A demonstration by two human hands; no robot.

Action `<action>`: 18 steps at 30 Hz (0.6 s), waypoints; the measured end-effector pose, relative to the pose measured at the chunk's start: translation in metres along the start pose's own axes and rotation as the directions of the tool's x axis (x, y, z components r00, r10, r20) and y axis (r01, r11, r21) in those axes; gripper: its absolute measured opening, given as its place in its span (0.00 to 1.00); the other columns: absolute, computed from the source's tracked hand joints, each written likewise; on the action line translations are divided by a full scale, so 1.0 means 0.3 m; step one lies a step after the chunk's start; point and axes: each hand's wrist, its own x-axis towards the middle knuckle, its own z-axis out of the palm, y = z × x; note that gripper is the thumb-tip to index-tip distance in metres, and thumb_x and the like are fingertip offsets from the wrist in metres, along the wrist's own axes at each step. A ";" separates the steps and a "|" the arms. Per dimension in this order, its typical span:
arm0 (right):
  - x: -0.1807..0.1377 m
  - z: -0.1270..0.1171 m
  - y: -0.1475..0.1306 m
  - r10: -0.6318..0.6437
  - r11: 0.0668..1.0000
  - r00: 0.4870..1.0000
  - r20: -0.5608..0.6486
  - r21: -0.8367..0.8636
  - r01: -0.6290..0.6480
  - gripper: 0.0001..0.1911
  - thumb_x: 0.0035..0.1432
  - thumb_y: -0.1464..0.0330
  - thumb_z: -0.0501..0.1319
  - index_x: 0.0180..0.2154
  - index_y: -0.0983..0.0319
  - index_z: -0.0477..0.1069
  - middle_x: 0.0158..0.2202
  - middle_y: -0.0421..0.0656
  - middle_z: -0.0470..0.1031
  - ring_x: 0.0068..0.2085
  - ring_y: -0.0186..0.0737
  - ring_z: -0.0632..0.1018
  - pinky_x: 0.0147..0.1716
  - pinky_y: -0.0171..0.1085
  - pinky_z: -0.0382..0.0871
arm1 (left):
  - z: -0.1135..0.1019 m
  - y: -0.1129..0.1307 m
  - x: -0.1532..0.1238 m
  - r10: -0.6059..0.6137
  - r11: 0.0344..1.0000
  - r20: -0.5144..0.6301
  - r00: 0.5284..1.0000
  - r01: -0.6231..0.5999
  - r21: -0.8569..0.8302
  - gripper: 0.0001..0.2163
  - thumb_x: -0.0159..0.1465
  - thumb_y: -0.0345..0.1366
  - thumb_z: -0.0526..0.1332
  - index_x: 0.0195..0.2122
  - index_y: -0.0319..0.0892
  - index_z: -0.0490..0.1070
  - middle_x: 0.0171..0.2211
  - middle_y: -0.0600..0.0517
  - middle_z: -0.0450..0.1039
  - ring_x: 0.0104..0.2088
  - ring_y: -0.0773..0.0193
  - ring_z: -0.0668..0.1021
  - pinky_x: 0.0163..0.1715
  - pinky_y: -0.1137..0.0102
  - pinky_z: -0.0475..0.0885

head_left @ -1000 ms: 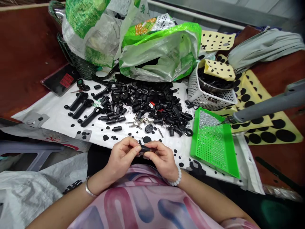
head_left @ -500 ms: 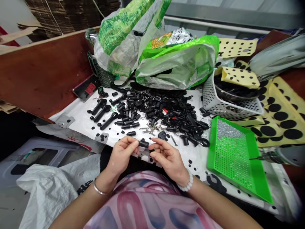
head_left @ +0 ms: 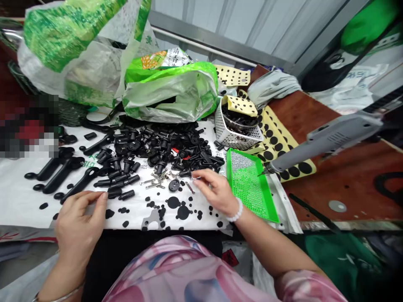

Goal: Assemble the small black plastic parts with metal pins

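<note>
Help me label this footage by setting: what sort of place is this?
Probably a small assembly workshop: there's a heap of black parts, a green tray holding small silvery pieces, and what looks like a power screwdriver.

White sheet (head_left: pixel 19 205) on reddish-brown table (head_left: pixel 315 201), heaped black parts (head_left: pixel 160 144), metal pieces (head_left: pixel 154 183), green tray (head_left: pixel 268 193)

Black Chinese characters (head_left: pixel 176 57), apparently including 香, stand on the far green bag (head_left: pixel 171 98), while green lettering (head_left: pixel 91 160) on the white sheet (head_left: pixel 19 205) cannot be read
</note>
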 end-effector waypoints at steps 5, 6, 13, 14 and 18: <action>0.127 -0.137 0.131 0.186 0.877 0.982 0.012 -0.453 -0.161 0.11 0.58 0.67 0.56 0.41 0.62 0.72 0.38 0.46 0.76 0.37 0.39 0.76 0.39 0.37 0.68 | -0.006 0.007 0.001 -0.027 0.999 0.005 1.000 0.027 -0.019 0.11 0.57 0.43 0.59 0.35 0.42 0.73 0.33 0.50 0.73 0.36 0.60 0.76 0.43 0.65 0.71; 0.156 -0.150 0.156 0.260 0.810 0.965 0.025 -0.550 -0.204 0.12 0.59 0.66 0.56 0.42 0.61 0.72 0.39 0.45 0.76 0.38 0.39 0.76 0.39 0.38 0.68 | -0.008 0.007 0.001 -0.043 0.999 0.003 0.999 0.043 -0.032 0.10 0.57 0.43 0.60 0.35 0.44 0.73 0.33 0.51 0.73 0.35 0.60 0.76 0.43 0.65 0.71; 0.315 -0.102 0.282 0.437 0.687 0.898 0.051 -0.663 -0.296 0.14 0.57 0.60 0.57 0.36 0.62 0.76 0.34 0.49 0.77 0.37 0.45 0.76 0.35 0.39 0.66 | -0.017 0.019 -0.006 -0.071 0.995 -0.003 0.997 0.070 -0.071 0.08 0.56 0.38 0.62 0.38 0.47 0.72 0.35 0.53 0.72 0.37 0.59 0.75 0.44 0.62 0.71; 0.326 -0.094 0.289 0.448 0.685 0.892 0.061 -0.664 -0.299 0.13 0.57 0.61 0.57 0.35 0.62 0.76 0.33 0.48 0.77 0.37 0.44 0.76 0.35 0.38 0.65 | -0.018 0.021 -0.007 -0.066 0.995 -0.007 0.998 0.065 -0.070 0.09 0.56 0.38 0.62 0.38 0.47 0.72 0.35 0.53 0.72 0.37 0.59 0.75 0.44 0.62 0.71; 0.329 -0.115 0.284 0.440 0.702 0.894 0.079 -0.652 -0.288 0.11 0.56 0.65 0.57 0.35 0.63 0.76 0.34 0.49 0.78 0.37 0.43 0.76 0.35 0.37 0.64 | -0.028 0.028 -0.006 -0.057 0.996 -0.046 0.997 0.054 -0.066 0.07 0.57 0.37 0.61 0.37 0.45 0.72 0.34 0.53 0.72 0.37 0.59 0.75 0.44 0.62 0.71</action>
